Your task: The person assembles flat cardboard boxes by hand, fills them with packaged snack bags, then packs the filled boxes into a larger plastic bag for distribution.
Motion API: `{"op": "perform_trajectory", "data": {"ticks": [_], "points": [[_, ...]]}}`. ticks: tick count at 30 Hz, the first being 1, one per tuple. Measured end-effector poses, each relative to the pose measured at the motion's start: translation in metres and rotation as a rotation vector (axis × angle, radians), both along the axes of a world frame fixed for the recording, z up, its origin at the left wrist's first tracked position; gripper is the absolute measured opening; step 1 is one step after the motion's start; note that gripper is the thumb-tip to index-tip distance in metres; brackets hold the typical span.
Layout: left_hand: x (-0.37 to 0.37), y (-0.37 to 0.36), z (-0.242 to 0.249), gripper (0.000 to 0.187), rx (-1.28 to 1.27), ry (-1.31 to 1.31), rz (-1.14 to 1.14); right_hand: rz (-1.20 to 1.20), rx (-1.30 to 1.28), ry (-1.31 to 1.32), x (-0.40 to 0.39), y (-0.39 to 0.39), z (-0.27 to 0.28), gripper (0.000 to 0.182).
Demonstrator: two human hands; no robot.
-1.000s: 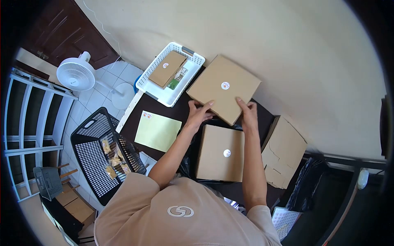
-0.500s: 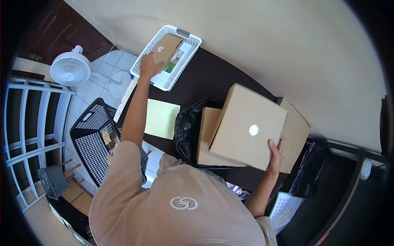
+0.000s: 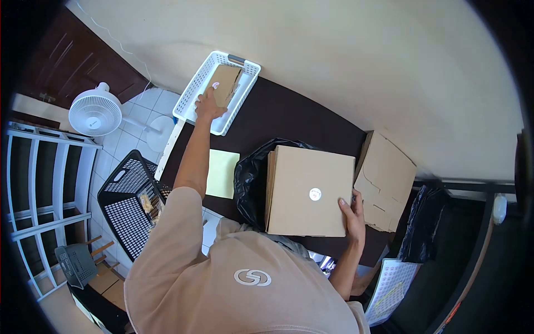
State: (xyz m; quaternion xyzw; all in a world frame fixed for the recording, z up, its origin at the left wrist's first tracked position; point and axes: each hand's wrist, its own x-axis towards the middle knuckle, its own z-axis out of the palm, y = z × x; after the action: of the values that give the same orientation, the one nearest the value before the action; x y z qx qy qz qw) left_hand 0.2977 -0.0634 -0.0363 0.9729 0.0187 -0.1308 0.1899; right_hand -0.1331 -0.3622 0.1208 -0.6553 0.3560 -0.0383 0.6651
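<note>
My left hand reaches into a white plastic basket, its fingers around the near end of a small brown cardboard box with a round sticker. My right hand holds the right edge of a large flat cardboard box, thumb on top. That box bears a round white sticker and lies over other cardboard, whose edges show at its left. A black plastic bag surrounds its left side. What lies under the large box is mostly hidden.
A pale green sheet lies on the dark table. Another cardboard box leans by the wall. A black crate with packets in it and a white fan stand on the left; a grid-patterned sheet is at lower right.
The large box has come down and left, from tilted to nearly square over the cardboard below. The small box has shifted in the basket, covering the green item. The view has moved slightly.
</note>
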Motion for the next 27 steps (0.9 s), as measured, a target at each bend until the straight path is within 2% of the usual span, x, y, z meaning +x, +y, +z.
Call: {"op": "perform_trajectory", "data": {"ticks": [1,3,5,7,8,9,10,11,12,14,15,17,19,21,25,27], "points": [[0.001,0.001,-0.003,0.100,-0.046,-0.005,0.013,0.066,-0.095,0.024,0.001,0.001,0.000,0.046],[0.004,0.005,-0.005,0.099,-0.130,-0.071,-0.008,0.146,-0.450,0.163,0.002,0.000,0.004,0.052],[0.002,0.005,0.001,0.098,-0.211,-0.130,-0.038,0.182,-0.576,0.262,0.001,0.000,0.012,0.055],[-0.005,0.011,0.025,0.091,-0.495,-0.172,-0.111,0.125,-0.580,0.206,-0.007,-0.003,0.010,0.053],[-0.017,0.009,0.046,0.091,-0.495,-0.169,-0.121,0.085,-0.585,0.140,-0.009,-0.005,0.010,0.050],[-0.036,0.006,0.073,0.086,-0.632,-0.223,-0.195,0.077,-0.582,0.143,-0.009,-0.008,0.012,0.050],[-0.057,0.004,0.101,0.081,-0.768,-0.275,-0.269,-0.046,-0.537,0.046,-0.009,-0.012,0.019,0.047],[-0.079,0.001,0.130,0.078,-0.743,-0.318,-0.393,-0.167,-0.489,-0.048,-0.009,-0.013,0.026,0.044],[-0.103,-0.004,0.157,0.075,-0.718,-0.362,-0.515,-0.174,-0.484,-0.043,-0.006,-0.011,0.038,0.044],[-0.142,-0.014,0.190,0.080,-0.692,-0.327,-0.773,-0.290,-0.553,-0.180,0.004,-0.007,0.061,0.039],[-0.164,-0.021,0.204,0.078,-0.631,-0.277,-0.816,-0.295,-0.553,-0.181,0.008,-0.005,0.063,0.039],[-0.199,-0.034,0.217,0.074,-0.654,-0.218,-0.948,-0.192,-0.835,-0.333,0.015,0.002,0.068,0.039],[-0.225,-0.045,0.221,0.074,-0.622,-0.149,-1.043,-0.134,-0.885,-0.327,0.025,0.023,0.083,0.041],[-0.243,-0.057,0.217,0.075,-0.576,-0.118,-1.066,0.084,-1.028,-0.219,0.033,0.040,0.087,0.047],[-0.260,-0.063,0.211,0.077,-0.408,-0.001,-1.076,0.227,-1.088,-0.093,0.039,0.054,0.062,0.052],[-0.266,-0.061,0.209,0.074,-0.404,-0.031,-1.072,0.341,-1.173,-0.001,0.039,0.056,0.051,0.053]]}}
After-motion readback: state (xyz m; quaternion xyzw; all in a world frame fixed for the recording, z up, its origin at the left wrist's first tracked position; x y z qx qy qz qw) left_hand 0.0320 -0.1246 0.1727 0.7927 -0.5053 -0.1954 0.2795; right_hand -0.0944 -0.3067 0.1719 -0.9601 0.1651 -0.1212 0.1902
